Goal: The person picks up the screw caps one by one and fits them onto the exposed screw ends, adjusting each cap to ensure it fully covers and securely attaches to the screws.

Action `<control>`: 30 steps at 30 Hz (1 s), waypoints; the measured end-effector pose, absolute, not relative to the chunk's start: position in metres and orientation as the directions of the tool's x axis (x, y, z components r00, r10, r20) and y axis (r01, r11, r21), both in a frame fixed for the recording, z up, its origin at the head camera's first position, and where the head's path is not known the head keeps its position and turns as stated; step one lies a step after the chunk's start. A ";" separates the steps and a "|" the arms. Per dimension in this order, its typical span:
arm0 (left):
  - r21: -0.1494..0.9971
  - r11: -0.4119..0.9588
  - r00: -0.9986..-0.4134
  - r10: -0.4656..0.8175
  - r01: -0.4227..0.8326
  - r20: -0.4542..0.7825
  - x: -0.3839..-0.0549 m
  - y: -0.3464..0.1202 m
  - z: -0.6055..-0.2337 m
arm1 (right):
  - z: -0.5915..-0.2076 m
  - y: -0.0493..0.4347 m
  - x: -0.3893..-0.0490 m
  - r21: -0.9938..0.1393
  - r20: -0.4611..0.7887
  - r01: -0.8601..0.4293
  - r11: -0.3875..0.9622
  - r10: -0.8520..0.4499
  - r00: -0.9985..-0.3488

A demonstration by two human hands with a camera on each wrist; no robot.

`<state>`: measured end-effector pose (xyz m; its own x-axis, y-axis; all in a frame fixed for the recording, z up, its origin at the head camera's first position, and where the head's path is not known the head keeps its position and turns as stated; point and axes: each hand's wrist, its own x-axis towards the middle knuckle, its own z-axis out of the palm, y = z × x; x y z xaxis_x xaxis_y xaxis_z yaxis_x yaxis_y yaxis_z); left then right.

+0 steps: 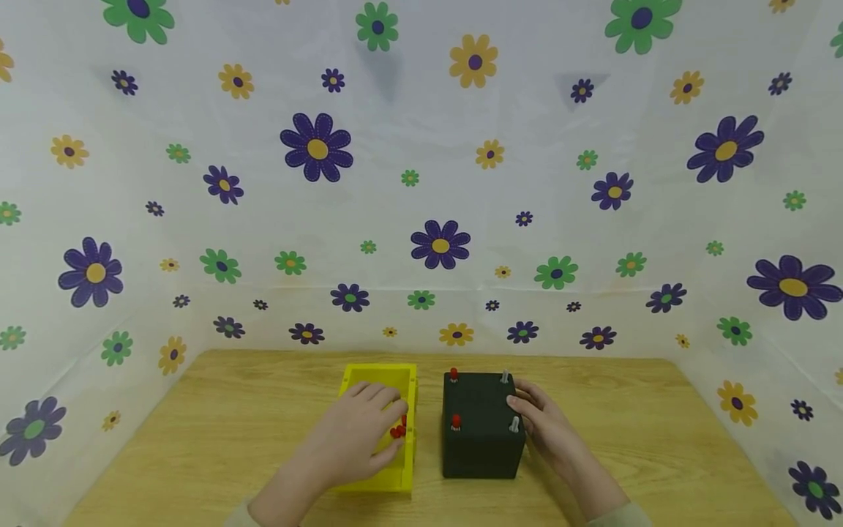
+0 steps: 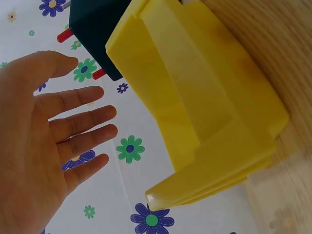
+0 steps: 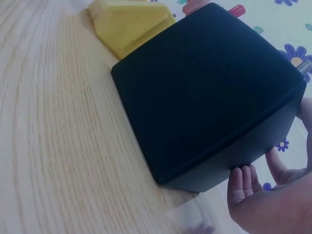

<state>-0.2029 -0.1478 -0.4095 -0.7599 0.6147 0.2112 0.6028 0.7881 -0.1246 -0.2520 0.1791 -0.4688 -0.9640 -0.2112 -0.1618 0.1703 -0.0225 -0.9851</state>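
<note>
In the head view my left hand (image 1: 358, 432) is over a yellow bin (image 1: 410, 468), fingers bent slightly downward. Several small red caps (image 1: 397, 432) lie inside by the bin's right wall. Seen from the left wrist, that hand (image 2: 63, 122) has spread fingers and nothing between them. To the bin's right stands a black box (image 1: 484, 454). Red-capped posts (image 1: 456, 421) rise from its left side, bare metal screws (image 1: 515, 424) from its right. My right hand (image 1: 549, 424) rests on the box's right side, thumb at the top edge and fingertips (image 3: 236, 183) against the side face.
Both containers stand on a wooden table (image 1: 263, 410), with a narrow gap between them. A white flower-print sheet (image 1: 395, 205) encloses the table at the back and both sides.
</note>
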 end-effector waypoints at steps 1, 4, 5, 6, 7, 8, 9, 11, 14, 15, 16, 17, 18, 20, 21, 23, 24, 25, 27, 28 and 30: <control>-0.123 0.791 -0.765 0.611 0.599 0.205 -0.203 -0.148 -0.410 | -0.469 0.179 -0.252 -0.985 -0.161 0.169 -0.023 -0.211 -0.964; -0.133 0.796 -0.771 0.605 0.591 0.197 -0.204 -0.150 -0.411 | -0.469 0.180 -0.252 -0.985 -0.161 0.169 -0.019 -0.211 -0.964; -0.138 0.795 -0.770 0.607 0.591 0.199 -0.204 -0.150 -0.411 | -0.469 0.180 -0.252 -0.985 -0.162 0.169 -0.018 -0.213 -0.964; -0.140 0.794 -0.768 0.608 0.592 0.202 -0.204 -0.151 -0.412 | -0.469 0.180 -0.252 -0.985 -0.162 0.170 -0.019 -0.213 -0.964; -0.142 0.793 -0.766 0.609 0.593 0.204 -0.205 -0.151 -0.412 | -0.469 0.181 -0.252 -0.985 -0.162 0.170 -0.019 -0.213 -0.964; -0.141 0.792 -0.765 0.610 0.594 0.205 -0.205 -0.151 -0.413 | -0.469 0.181 -0.252 -0.985 -0.162 0.170 -0.018 -0.213 -0.964; -0.135 0.793 -0.766 0.609 0.595 0.206 -0.205 -0.152 -0.414 | -0.469 0.181 -0.252 -0.985 -0.162 0.170 -0.019 -0.212 -0.964; -0.118 0.795 -0.769 0.605 0.595 0.203 -0.207 -0.153 -0.415 | -0.469 0.181 -0.252 -0.985 -0.161 0.169 -0.021 -0.208 -0.965; -0.085 0.805 -0.782 0.591 0.587 0.197 -0.209 -0.155 -0.418 | -0.468 0.181 -0.252 -0.986 -0.157 0.165 -0.021 -0.207 -0.966; -0.078 0.808 -0.785 0.587 0.584 0.197 -0.210 -0.156 -0.419 | -0.468 0.181 -0.253 -0.986 -0.156 0.164 -0.021 -0.208 -0.966; -0.075 0.810 -0.787 0.584 0.582 0.199 -0.211 -0.156 -0.420 | -0.467 0.181 -0.253 -0.986 -0.155 0.163 -0.022 -0.209 -0.966; -0.073 0.812 -0.789 0.581 0.579 0.201 -0.212 -0.157 -0.421 | -0.467 0.181 -0.253 -0.987 -0.153 0.162 -0.022 -0.211 -0.965; -0.070 0.813 -0.789 0.579 0.578 0.206 -0.212 -0.157 -0.422 | -0.466 0.181 -0.253 -0.987 -0.152 0.161 -0.021 -0.215 -0.965; -0.074 0.814 -0.788 0.577 0.576 0.215 -0.213 -0.158 -0.423 | -0.466 0.181 -0.253 -0.987 -0.153 0.161 -0.020 -0.220 -0.963; -0.075 0.815 -0.788 0.576 0.575 0.219 -0.213 -0.159 -0.424 | -0.465 0.181 -0.253 -0.987 -0.154 0.162 -0.019 -0.221 -0.963; -0.068 0.816 -0.788 0.573 0.574 0.224 -0.214 -0.159 -0.427 | -0.465 0.181 -0.253 -0.986 -0.160 0.167 -0.016 -0.221 -0.962; -0.061 0.817 -0.789 0.571 0.574 0.226 -0.214 -0.159 -0.427 | -0.466 0.181 -0.253 -0.985 -0.162 0.169 -0.015 -0.221 -0.962; -0.057 0.818 -0.791 0.569 0.572 0.223 -0.215 -0.160 -0.428 | -0.466 0.181 -0.253 -0.985 -0.163 0.170 -0.013 -0.220 -0.962; -0.044 0.821 -0.797 0.564 0.569 0.216 -0.215 -0.160 -0.430 | -0.467 0.180 -0.252 -0.985 -0.168 0.174 -0.010 -0.216 -0.962; -0.037 0.823 -0.800 0.561 0.567 0.211 -0.216 -0.160 -0.431 | -0.467 0.180 -0.252 -0.985 -0.168 0.174 -0.008 -0.214 -0.962; -0.032 0.827 -0.807 0.556 0.562 0.202 -0.217 -0.160 -0.433 | -0.468 0.180 -0.251 -0.985 -0.169 0.173 -0.003 -0.212 -0.963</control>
<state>-0.2167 -0.1604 -0.4329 -0.8066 0.5556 0.2020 0.5616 0.8268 -0.0316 -0.2512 0.1802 -0.4680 -0.9627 -0.2116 -0.1687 0.1734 -0.0034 -0.9848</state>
